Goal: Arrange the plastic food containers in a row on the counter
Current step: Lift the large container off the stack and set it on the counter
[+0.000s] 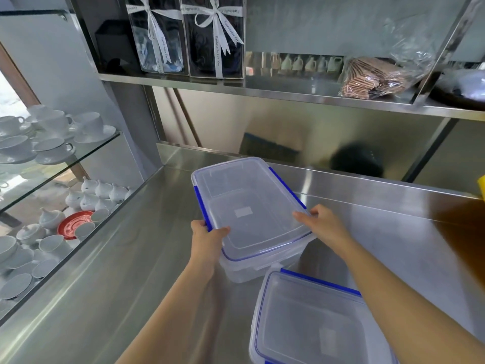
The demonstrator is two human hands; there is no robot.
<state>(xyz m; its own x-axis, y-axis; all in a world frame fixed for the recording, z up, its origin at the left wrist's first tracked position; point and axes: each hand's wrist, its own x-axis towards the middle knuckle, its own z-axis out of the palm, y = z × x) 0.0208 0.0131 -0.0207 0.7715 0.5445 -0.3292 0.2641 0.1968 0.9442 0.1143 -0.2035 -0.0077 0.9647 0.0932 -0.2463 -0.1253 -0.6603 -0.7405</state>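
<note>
A clear plastic container with blue clips and a lid (246,206) sits in the middle of the steel counter (131,271), turned at an angle. My left hand (207,239) grips its near left corner. My right hand (321,223) holds its near right edge. A second clear container with blue clips (315,329) rests on the counter just in front of it, at the lower right, partly under my right forearm and cut off by the frame's bottom edge.
A glass case (65,164) on the left holds white cups, saucers and a red plate. Above the counter a steel shelf (288,88) carries ribboned gift boxes (189,38) and a bag of brown wafers (372,77). A yellow object (481,187) peeks in at the right edge.
</note>
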